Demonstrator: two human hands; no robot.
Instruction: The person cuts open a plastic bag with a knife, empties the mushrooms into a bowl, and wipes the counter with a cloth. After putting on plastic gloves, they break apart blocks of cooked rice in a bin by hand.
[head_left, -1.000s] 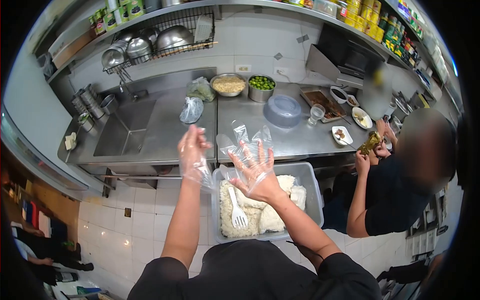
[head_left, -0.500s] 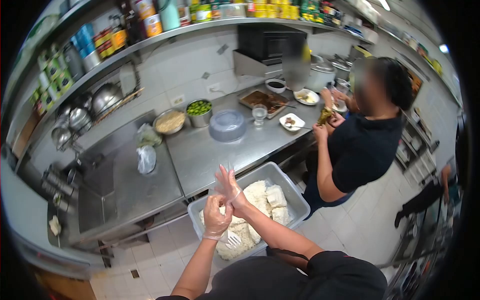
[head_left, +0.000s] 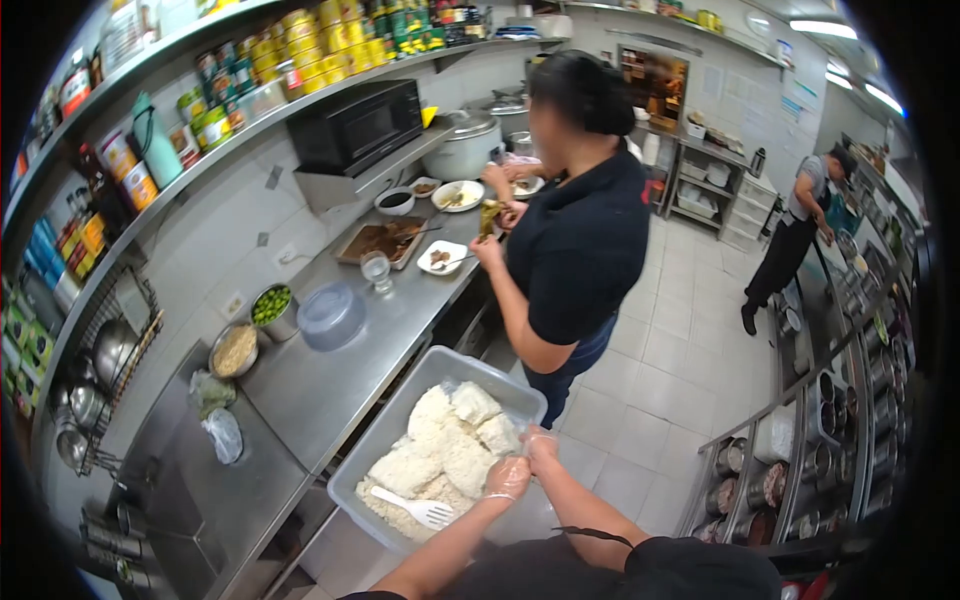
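white rice (head_left: 440, 455) and white fork (head_left: 412, 506) in a grey tub (head_left: 395, 412); clear gloves (head_left: 508, 476) on both hands.

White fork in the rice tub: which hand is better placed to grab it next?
Left, likely: the left hand is closest to the white fork in the tub; the right hand sits beyond the left, farther away.

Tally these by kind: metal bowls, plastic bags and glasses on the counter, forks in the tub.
Metal bowls: 2
Plastic bags: 2
Glasses: 1
Forks: 1
Total: 6
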